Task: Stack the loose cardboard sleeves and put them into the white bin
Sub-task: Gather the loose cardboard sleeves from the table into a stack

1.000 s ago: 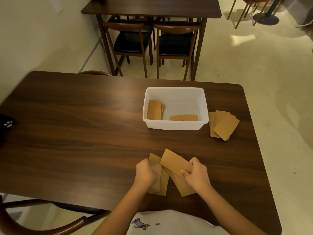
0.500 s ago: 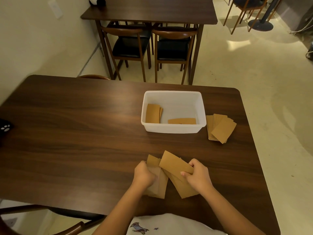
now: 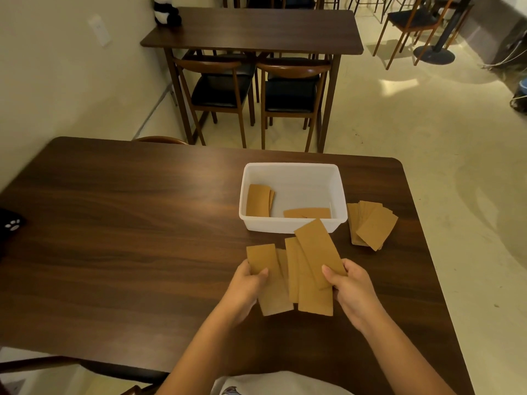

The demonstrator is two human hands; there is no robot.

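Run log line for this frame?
phase: squaring fanned sleeves | left hand, right hand: gripping | white bin: partly filled | side pile: untouched

viewpoint: one head-worn wide-angle camera, above the near edge of the surface (image 3: 114, 252)
facing: forward and down
nearness: close; forearms enter from the bottom of the frame
shared views: none, single view

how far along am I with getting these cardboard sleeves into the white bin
Done: two small batches already lie in the white bin. In hand: your left hand and right hand hold a fanned, unsquared bunch of sleeves. Left: square and bin it, then the loose pile right of the bin.
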